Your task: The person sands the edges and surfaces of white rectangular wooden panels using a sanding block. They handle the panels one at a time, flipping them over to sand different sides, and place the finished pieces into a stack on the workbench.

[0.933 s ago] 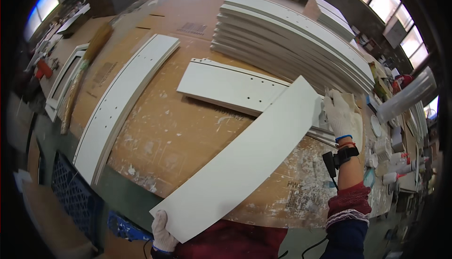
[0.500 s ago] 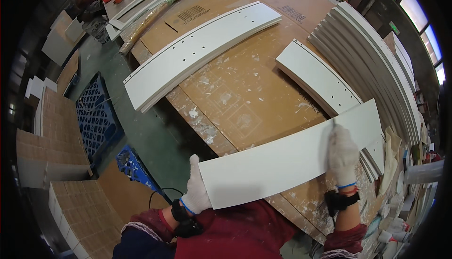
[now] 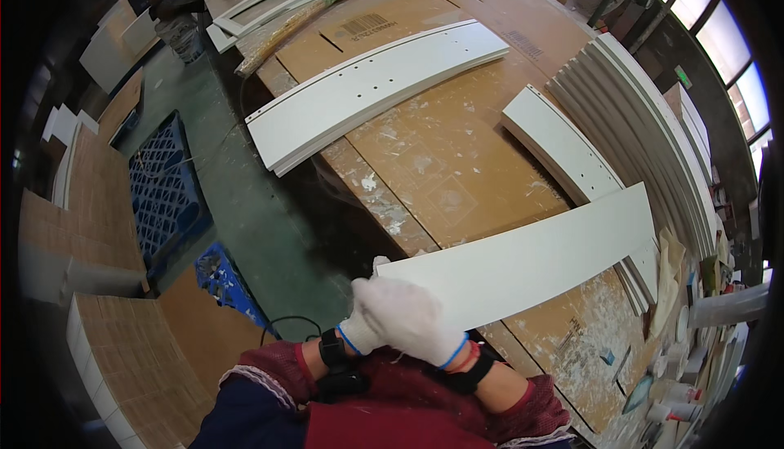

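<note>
A white, gently curved board (image 3: 523,257) slants across the near side of the table, its right end resting over a stack of similar pieces (image 3: 584,167). My left hand (image 3: 362,322), in a white knit glove, grips the board's left end, the thumb showing above the corner. My right hand (image 3: 415,318), gloved too, is closed over that same end, touching or overlapping the left one. Its fingertips are hidden, so whatever they hold cannot be seen. Farther back lies another stack of curved white boards (image 3: 367,89) with small dark holes.
Brown cardboard (image 3: 416,151) covers the paint-spotted table. A tall row of curved boards (image 3: 645,138) stands at the right. A straw broom (image 3: 327,0) and a white frame (image 3: 269,4) lie at the back. Blue pallets (image 3: 167,196) sit on the left floor; a person (image 3: 171,0) is beyond.
My right hand has slid left along the board, from its right part to the left end beside my left hand. The view has shifted slightly; my left hand still grips the end.
</note>
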Motion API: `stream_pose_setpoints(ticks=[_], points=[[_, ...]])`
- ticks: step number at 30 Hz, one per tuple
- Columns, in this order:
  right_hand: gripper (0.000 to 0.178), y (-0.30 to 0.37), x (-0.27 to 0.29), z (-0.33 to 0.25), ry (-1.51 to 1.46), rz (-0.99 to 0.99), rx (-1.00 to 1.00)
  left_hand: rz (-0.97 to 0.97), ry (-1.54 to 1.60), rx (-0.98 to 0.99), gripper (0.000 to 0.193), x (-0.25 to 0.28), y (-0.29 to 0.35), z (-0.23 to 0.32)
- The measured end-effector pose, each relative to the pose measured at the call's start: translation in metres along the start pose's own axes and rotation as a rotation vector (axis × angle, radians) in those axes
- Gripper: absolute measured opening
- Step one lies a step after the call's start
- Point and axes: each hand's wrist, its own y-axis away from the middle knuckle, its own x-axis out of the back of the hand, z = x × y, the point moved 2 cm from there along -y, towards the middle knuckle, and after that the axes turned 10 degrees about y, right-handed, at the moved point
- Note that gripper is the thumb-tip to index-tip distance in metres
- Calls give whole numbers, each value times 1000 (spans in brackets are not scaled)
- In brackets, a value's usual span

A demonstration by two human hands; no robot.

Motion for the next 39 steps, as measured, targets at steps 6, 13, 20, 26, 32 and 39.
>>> stream_pose_setpoints(ticks=[6,13,20,26,32,39], points=[[9,20,15,56,132,-43,-486,17,-99,200,56,21,1,25],[24,1,2,-8,-210,-30,-82,172,1424,76,52,-13,5,-2],[22,129,77,155,-11,246,-1070,137,2292,331,85,1,-4,16],[23,169,83,179,440,199,-987,183,2166,426,85,-3,-10,21],[18,107,38,44,468,-73,-528,238,2245,445,79,-1,-9,24],[30,83,20,-36,-207,-313,-213,237,2010,401,80,-1,-9,26]])
